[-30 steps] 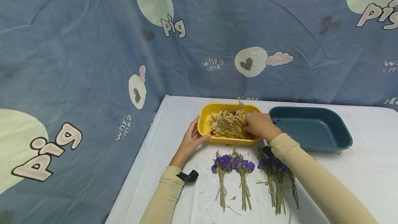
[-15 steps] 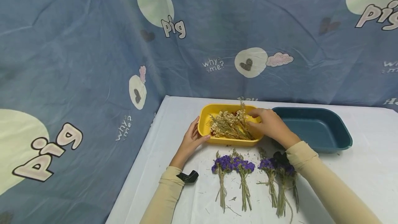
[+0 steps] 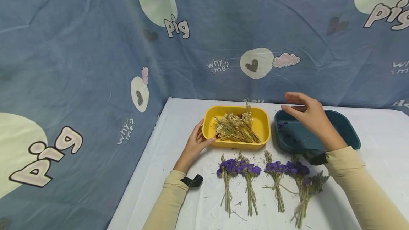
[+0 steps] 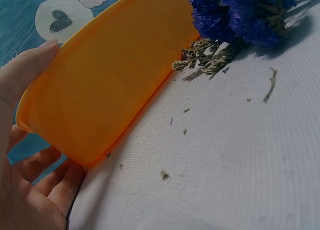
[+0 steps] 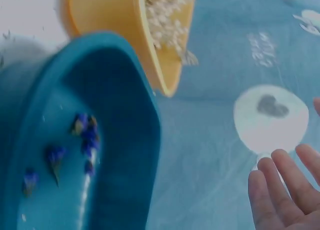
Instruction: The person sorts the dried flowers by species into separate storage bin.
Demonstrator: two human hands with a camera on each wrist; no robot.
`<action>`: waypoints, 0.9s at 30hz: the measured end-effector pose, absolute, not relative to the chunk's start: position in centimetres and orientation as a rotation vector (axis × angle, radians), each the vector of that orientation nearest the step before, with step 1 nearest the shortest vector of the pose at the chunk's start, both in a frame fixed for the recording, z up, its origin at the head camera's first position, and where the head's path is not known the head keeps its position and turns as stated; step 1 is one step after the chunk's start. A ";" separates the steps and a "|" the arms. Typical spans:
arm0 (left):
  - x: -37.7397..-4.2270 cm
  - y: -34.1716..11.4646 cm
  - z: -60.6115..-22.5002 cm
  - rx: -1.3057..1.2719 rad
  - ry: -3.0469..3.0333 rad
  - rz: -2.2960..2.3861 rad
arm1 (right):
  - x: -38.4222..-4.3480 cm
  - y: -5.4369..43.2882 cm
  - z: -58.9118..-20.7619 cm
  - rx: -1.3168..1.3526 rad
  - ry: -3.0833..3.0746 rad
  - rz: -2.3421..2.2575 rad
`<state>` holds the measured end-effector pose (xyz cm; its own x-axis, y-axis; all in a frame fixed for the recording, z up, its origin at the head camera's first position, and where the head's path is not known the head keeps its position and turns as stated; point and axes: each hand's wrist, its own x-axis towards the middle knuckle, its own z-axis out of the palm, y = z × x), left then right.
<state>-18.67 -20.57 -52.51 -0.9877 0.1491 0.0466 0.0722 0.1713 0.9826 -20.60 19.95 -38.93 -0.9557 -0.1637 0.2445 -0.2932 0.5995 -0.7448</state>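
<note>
With the thumb over the rim and the fingers at the end wall, my left hand [image 3: 195,144] grips the left end of a yellow plastic tub [image 3: 238,145]. Inside the tub lies a heap of dried flowers [image 3: 234,130] with small cream heads and straw-coloured stems. My right hand [image 3: 306,113] is raised over a teal tub [image 3: 285,144], fingers apart and holding nothing. A few loose purple blossoms [image 5: 90,137] lie on the teal tub's floor, seen in the right wrist view.
Several tied bunches of purple dried flowers [image 3: 228,168] lie in a row before the tubs. The rightmost bunch [image 3: 306,191] leans with its stems toward the lower left. Plant crumbs [image 4: 165,175] are scattered on the white cloth [image 3: 179,123]. A blue printed curtain [image 3: 204,38] hangs behind.
My right hand has left the dried flowers in the yellow tub and moved right, over the teal tub. The rightmost purple bunches have shifted and tilted. My left hand has stayed put.
</note>
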 end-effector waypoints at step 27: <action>-18.6 -20.6 -52.3 0.243 2.341 1.978 | -14.8 32.7 -46.3 -0.115 -2.721 1.398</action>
<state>-18.57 -20.57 -52.34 -0.9853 0.1633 0.0504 0.0769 0.1605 0.9840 -14.84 32.72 -46.34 -0.9939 0.1034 0.0372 0.0300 0.5810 -0.8134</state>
